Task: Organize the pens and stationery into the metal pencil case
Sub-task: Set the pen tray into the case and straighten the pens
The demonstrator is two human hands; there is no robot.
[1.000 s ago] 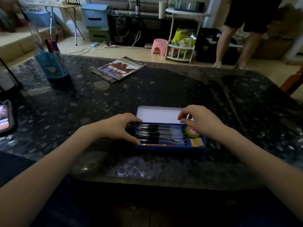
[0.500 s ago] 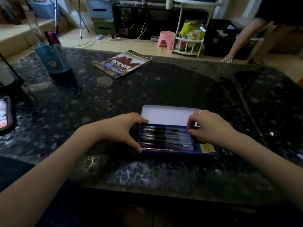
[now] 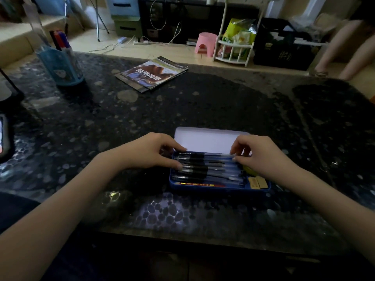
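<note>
sitting near the front edge of a dark, speckled stone tabletop (image 3: 203, 102), the blue metal pencil case (image 3: 219, 188) lies open with its pale lid (image 3: 205, 139) flat behind it. inside, a row of black pens (image 3: 209, 169) lies lengthwise, a red pencil (image 3: 200, 184) runs along the near wall, and two tan erasers (image 3: 257, 182) fill the near right corner beside something yellow-green that is mostly hidden. the left hand (image 3: 150, 152) curls over the left ends of the pens, thumb and fingertips touching them. the right hand (image 3: 261, 157) is curled over the right ends, its fingertips on the pens; whether either hand truly pinches a pen is not clear.

farther back on the tabletop lie a stack of magazines (image 3: 152, 73) and, at the far left, a blue pen holder (image 3: 60, 65) with markers standing in it. a dark device (image 3: 4, 134) sits at the left edge. beyond the tabletop the floor is light wood, with a pink stool (image 3: 205, 44), a small white rack (image 3: 235, 47) holding green packets, cables, stacked storage boxes (image 3: 124, 17) and a person's bare legs (image 3: 345, 49) at the far right.
</note>
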